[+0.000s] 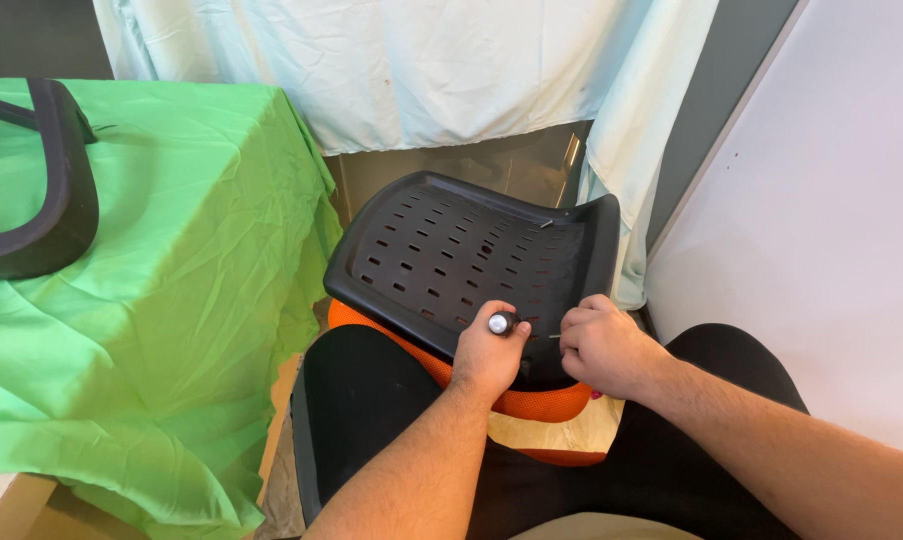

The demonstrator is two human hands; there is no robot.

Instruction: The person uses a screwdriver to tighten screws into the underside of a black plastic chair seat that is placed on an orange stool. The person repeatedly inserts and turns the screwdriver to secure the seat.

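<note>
You are sitting with the black perforated seat pan (452, 255) turned underside up across your lap, its orange mesh cushion (532, 402) facing down and showing below the near edge. Your left hand (489, 352) is closing around a small tool with a black grip and a round silver end cap (500, 322), most likely a screwdriver, its tip pressing at the pan's near edge. Your right hand (604, 345) is curling into a loose fist just beside it, apparently pinching something small against the plastic; I cannot tell what.

By the look of it, you are working on a fastening at that near edge, and the job is midway at best: the curved black armrest piece (57, 190) is lying unattached on the green-draped tabletop (182, 300) to your left.

The pan is glossy, gently dished, with rows of short slots and a raised rim.
</note>
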